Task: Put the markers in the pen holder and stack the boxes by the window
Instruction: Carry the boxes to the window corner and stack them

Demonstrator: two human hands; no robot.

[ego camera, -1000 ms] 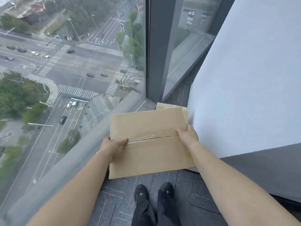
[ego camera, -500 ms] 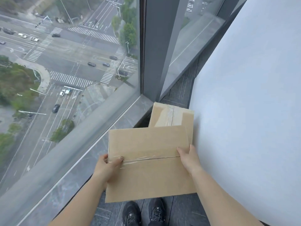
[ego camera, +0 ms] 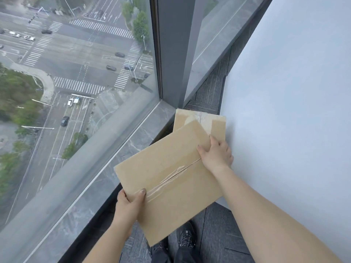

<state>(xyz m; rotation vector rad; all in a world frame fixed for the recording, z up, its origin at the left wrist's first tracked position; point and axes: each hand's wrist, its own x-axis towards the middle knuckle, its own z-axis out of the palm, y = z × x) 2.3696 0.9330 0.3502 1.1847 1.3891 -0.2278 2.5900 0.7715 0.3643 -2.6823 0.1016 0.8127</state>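
I hold a flat brown cardboard box (ego camera: 167,168) with a clear-taped seam in both hands, tilted so its right end is farther from me. My left hand (ego camera: 131,204) grips its near left edge, thumb on top. My right hand (ego camera: 216,152) grips its far right edge. A second taped cardboard box (ego camera: 201,118) lies on the floor beyond, in the corner between window sill and wall, partly hidden by the held box. No markers or pen holder are in view.
A grey stone window sill (ego camera: 121,156) runs along the glass window (ego camera: 76,73) at left. A dark window post (ego camera: 174,48) stands ahead. A pale wall (ego camera: 284,111) closes the right side. My dark shoes (ego camera: 186,236) stand on grey carpet tiles.
The held box has turned counter-clockwise, its right end swinging forward toward the box on the floor. My left hand has come back and down; my right hand has moved forward.
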